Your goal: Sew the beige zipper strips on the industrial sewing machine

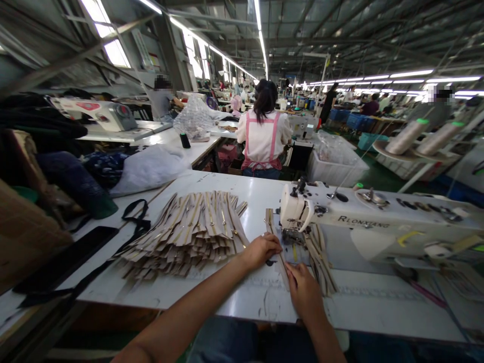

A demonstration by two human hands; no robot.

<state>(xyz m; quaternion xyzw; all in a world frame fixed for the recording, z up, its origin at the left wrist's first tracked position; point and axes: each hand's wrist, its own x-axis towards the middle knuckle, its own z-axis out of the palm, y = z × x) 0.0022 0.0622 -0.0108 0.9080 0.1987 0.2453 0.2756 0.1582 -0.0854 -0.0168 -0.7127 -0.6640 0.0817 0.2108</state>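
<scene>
A beige zipper strip point(269, 221) lies lengthwise on the white table just left of the sewing machine head point(297, 206). My left hand point(262, 250) has its fingers closed on the strip's middle, near the presser foot. Lower down, my right hand point(302, 285) pinches the strip near its front end. To the left, a large fanned pile of beige zippers point(192, 227) with gold teeth and pulls covers the table. More zippers point(319, 257) hang together behind and right of the needle area.
Black straps point(138, 219) and a dark flat tray point(68, 257) lie at left. Thread cones point(408, 136) stand at right. Ahead, a person in a pink-strapped apron point(262, 136) sits facing away, beside a white bin point(333, 169). A pink-handled tool point(427, 293) rests at the right.
</scene>
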